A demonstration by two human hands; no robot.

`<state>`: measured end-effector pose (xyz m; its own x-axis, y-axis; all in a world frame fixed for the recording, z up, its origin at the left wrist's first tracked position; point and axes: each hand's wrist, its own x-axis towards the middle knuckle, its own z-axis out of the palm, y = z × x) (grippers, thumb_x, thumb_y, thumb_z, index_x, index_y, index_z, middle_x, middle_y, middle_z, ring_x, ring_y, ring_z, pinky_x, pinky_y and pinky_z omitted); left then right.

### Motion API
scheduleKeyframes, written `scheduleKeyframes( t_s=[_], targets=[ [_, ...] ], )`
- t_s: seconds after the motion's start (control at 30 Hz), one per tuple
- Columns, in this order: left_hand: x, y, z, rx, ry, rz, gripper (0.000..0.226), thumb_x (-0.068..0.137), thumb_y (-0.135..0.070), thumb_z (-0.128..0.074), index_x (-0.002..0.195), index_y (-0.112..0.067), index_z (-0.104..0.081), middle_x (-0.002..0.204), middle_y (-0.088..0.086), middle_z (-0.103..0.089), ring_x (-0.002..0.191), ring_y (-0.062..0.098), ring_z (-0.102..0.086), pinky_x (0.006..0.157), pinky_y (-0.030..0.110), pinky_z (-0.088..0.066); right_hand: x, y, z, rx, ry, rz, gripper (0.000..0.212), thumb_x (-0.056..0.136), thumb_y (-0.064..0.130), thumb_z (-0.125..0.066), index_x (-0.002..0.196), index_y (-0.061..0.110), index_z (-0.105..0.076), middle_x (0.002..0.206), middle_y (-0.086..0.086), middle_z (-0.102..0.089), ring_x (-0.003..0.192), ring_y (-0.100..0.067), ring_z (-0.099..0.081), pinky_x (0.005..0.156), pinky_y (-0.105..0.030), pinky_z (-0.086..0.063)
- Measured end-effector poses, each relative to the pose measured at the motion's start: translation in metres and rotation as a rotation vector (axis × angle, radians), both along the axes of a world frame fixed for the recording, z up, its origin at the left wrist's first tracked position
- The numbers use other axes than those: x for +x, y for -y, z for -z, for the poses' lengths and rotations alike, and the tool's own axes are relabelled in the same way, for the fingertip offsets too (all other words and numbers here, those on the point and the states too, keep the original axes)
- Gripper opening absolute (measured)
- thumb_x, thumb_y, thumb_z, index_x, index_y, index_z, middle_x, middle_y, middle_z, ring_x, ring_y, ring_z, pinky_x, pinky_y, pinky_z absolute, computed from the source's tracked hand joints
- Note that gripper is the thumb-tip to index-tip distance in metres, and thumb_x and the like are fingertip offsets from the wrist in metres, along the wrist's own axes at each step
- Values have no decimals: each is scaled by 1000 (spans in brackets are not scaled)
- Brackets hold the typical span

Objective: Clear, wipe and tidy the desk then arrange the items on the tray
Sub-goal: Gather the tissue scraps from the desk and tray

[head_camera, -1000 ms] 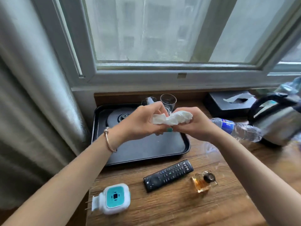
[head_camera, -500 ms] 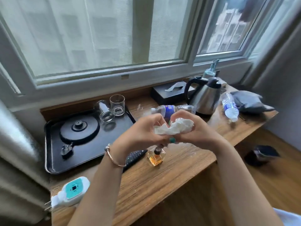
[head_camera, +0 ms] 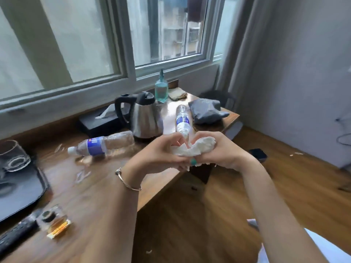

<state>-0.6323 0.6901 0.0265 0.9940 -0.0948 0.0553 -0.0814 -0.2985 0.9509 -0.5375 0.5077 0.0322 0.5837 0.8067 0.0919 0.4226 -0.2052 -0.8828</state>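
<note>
Head: wooden desk (head_camera: 98,186) (window behind).

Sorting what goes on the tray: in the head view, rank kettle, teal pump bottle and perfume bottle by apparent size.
1. kettle
2. and 3. teal pump bottle and perfume bottle: unsure; they look similar, and the perfume is nearer and blurred.

Head-worn camera looks down, close over the desk (head_camera: 106,186) toward the window (head_camera: 95,44).

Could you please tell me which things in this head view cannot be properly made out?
- tray: cut off by the left edge.
- remote control: blurred, partly cut by the edge.
- tissue box: partly hidden behind the kettle.
- tissue: mostly covered by left hand and right hand.
</note>
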Motion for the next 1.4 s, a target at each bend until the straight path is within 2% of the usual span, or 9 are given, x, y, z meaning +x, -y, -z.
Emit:
scheduleKeyframes(
  t_s=[0.07,0.17,0.33,0.57,0.77,0.87,1.07,1.17,1.4],
  targets=[
    [42,31,6,-56,-15,75,34,77,-5,-78,101,6,-55,92,18,-67,76,27,-70,66,31,-59,26,38,0,5,-24,61,26,70,25,-85,90,28,-69,87,8,-68,85,-11,-65,72,-27,-54],
    [102,74,15,-58,-38,182,40,70,-19,-83,95,-1,-57,85,5,-71,76,25,-71,68,33,-60,63,91,8,15,-53,157,24,72,19,-85,86,31,-69,82,10,-68,80,-8,-65,67,-21,-54],
    [200,138,33,9,-33,366,49,67,-38,-85,98,-9,-60,89,8,-73,79,27,-72,70,40,-61,126,162,27,19,-120,334,25,71,19,-85,83,34,-69,79,11,-67,76,-5,-66,60,-17,-51],
    [361,208,58,174,-10,555,38,73,-34,-83,100,-17,-62,95,1,-69,83,24,-68,71,52,-56,248,236,52,-49,-156,533,23,74,21,-85,86,30,-68,80,11,-67,76,-6,-65,61,-20,-51],
    [510,265,65,287,-57,722,33,77,-29,-81,99,-28,-56,94,-6,-65,76,11,-63,57,26,-53,366,285,58,-102,-231,645,26,75,12,-84,90,23,-66,74,14,-67,66,1,-61,56,-17,-47],
    [572,295,77,291,-100,766,34,76,-30,-81,100,-27,-56,92,-4,-66,75,19,-64,55,26,-51,419,314,69,-122,-284,678,27,75,15,-84,91,25,-65,75,15,-67,68,2,-60,56,-14,-46],
    [686,355,132,328,-156,724,33,75,-23,-82,96,-30,-58,96,-5,-63,82,16,-62,58,20,-52,538,376,126,-160,-397,662,34,72,7,-84,91,29,-65,80,14,-67,76,-4,-60,68,-23,-48],
    [745,386,170,291,-198,619,32,74,-21,-82,96,-28,-59,97,-5,-63,81,15,-61,62,28,-53,608,407,163,-127,-464,644,35,71,5,-83,92,25,-65,75,17,-65,69,2,-58,61,-15,-46],
    [867,456,258,237,-276,369,29,72,-25,-84,91,-27,-62,96,-16,-62,89,4,-58,68,18,-46,767,470,249,-171,-609,607,41,72,-7,-78,96,23,-64,72,18,-65,67,4,-57,62,-13,-44]
  ],
)
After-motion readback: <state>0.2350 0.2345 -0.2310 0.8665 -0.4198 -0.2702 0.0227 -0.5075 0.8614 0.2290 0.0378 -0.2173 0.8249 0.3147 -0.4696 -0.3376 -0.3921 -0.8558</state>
